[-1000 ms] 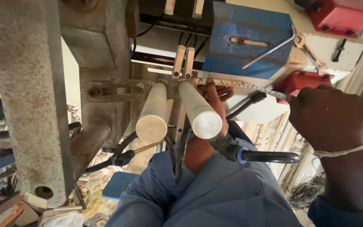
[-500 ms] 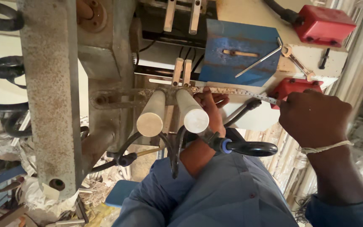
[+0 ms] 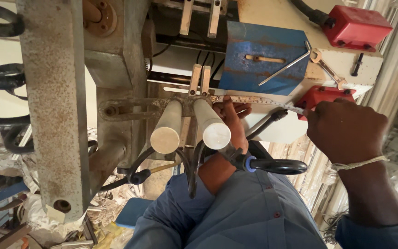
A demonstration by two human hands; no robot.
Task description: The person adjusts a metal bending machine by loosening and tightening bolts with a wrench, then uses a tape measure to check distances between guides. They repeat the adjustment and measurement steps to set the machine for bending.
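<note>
While the right hand (image 3: 346, 131) is pinching the end of the measuring tape (image 3: 254, 100), the left hand (image 3: 232, 121) is pressing the tape's other part against the rusty machine (image 3: 56, 115), fingers curled over it behind the two pale rollers (image 3: 190, 129). The thin tape is stretching between both hands; I think it could slip or sag, spoiling the reading.

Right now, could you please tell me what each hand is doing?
Left hand: behind the two rollers, pressing the tape measure against the machine.
Right hand: closed, pinching the tape's other end.
</note>
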